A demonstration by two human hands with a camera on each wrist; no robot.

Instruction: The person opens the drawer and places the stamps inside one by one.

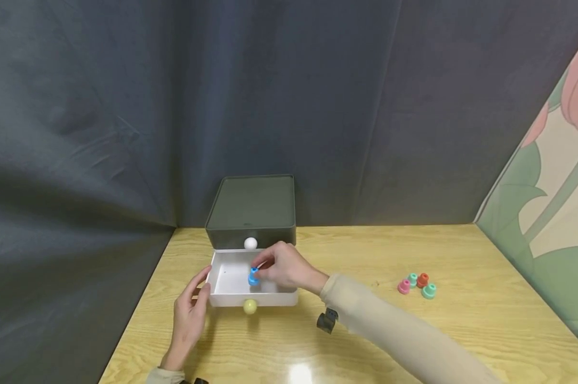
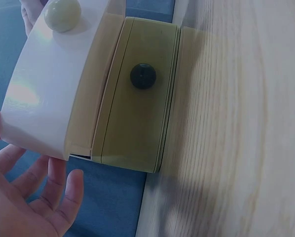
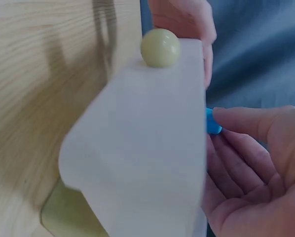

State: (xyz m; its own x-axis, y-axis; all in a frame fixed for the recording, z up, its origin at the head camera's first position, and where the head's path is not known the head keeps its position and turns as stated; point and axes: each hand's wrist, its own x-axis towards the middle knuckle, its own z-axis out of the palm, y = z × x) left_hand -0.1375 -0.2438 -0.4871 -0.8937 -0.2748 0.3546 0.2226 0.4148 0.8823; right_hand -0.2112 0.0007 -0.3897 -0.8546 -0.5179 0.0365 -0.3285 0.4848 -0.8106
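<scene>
A small blue stepped plastic piece [image 1: 253,277] is pinched between the thumb and fingers of my right hand [image 1: 283,265], inside the white pulled-out drawer [image 1: 253,300]. In the right wrist view, the drawer's front wall partly hides the blue piece [image 3: 214,122]. My left hand [image 1: 189,309] is at the drawer's left end, with thumb and fingertips against its corner and side. The left wrist view shows the fingers [image 2: 56,185] relaxed and spread along that end. A pale yellow ball knob [image 1: 250,306] sits on the drawer's front.
A dark green drawer box [image 1: 257,202] stands behind, with a white knob [image 1: 250,243]. At right on the wooden table [image 1: 346,341] lie several similar pieces: pink [image 1: 404,287], red [image 1: 423,280] and teal [image 1: 428,291]. Dark curtains [image 1: 279,106] hang at the back and left; a flowered panel [image 1: 553,213] borders the right.
</scene>
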